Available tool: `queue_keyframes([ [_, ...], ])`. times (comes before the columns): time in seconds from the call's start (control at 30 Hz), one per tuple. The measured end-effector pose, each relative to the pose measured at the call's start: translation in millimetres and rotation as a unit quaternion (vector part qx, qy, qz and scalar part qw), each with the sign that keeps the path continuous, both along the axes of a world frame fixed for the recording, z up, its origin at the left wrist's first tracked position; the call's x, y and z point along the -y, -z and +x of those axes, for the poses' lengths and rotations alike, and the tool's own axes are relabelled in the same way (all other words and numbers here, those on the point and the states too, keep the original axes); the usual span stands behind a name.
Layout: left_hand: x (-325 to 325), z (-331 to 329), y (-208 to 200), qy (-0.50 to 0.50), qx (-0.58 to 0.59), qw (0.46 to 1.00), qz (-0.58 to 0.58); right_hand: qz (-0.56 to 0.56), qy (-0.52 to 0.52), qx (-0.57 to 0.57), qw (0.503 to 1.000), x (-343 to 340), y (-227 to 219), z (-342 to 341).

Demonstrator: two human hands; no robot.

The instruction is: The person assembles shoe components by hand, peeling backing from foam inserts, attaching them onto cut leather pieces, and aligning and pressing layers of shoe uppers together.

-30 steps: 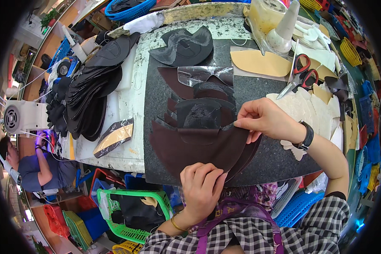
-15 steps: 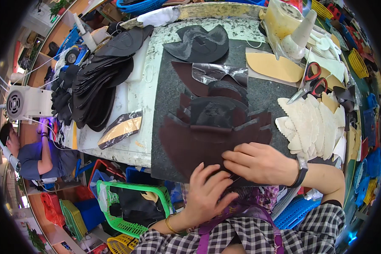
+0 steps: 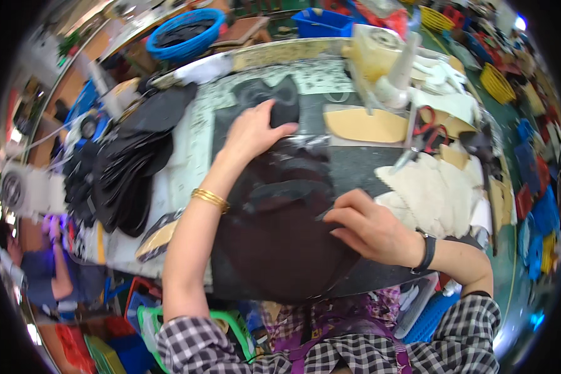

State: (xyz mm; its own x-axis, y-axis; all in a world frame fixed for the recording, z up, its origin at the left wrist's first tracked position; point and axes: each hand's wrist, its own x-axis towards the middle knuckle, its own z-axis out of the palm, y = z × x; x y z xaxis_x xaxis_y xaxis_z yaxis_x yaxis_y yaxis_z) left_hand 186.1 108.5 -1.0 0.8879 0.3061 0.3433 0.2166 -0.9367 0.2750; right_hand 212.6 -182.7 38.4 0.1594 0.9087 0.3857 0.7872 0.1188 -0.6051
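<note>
A large dark brown leather piece (image 3: 274, 249) lies on the black mat (image 3: 368, 168) at the near edge of the table. My right hand (image 3: 368, 227) rests flat on its right side, fingers spread and pressing it down. My left hand (image 3: 252, 128) reaches far forward and grips a black cut piece (image 3: 285, 100) at the back of the mat. A clear plastic sheet (image 3: 305, 146) lies just under that hand. More dark cut pieces (image 3: 280, 187) lie between my two hands.
A stack of black cut pieces (image 3: 121, 174) sits at the left. Cream pieces (image 3: 430, 190), red-handled scissors (image 3: 427, 134) and a tan sole shape (image 3: 361, 124) lie at the right. A yellowish container (image 3: 374, 53) stands behind. A person in blue (image 3: 37, 268) sits at the lower left.
My left hand has left the near edge of the brown piece and stretched forward to the black piece at the back. My right hand stays pressed on the brown piece.
</note>
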Motion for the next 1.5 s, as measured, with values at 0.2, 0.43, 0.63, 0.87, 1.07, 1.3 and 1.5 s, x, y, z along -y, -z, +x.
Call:
queue_keyframes([
  [0.2,-78,-18,-18,-0.076,0.027,0.992,-0.1,-0.096,-0.012,0.057,0.994,25,2,11],
  [0.43,28,-163,-118,-0.185,0.369,0.911,0.017,-0.164,0.275,0.231,0.919,73,19,61],
  [0.63,137,-253,-48,0.014,0.21,0.973,0.091,-0.017,0.134,0.092,0.987,37,0,44],
  [0.87,171,-243,18,-0.302,0.413,0.849,-0.131,-0.019,0.079,0.025,0.996,-55,16,3],
  [1.07,160,-232,15,-0.294,0.312,0.896,-0.114,-0.01,0.034,-0.003,0.999,-72,35,-8],
  [1.3,166,-234,26,-0.336,0.33,0.879,-0.076,0.03,-0.013,0.007,0.999,-70,30,-8],
  [1.5,167,-222,8,0.144,0.109,0.983,-0.028,0.023,0.092,0.041,0.995,-33,15,24],
])
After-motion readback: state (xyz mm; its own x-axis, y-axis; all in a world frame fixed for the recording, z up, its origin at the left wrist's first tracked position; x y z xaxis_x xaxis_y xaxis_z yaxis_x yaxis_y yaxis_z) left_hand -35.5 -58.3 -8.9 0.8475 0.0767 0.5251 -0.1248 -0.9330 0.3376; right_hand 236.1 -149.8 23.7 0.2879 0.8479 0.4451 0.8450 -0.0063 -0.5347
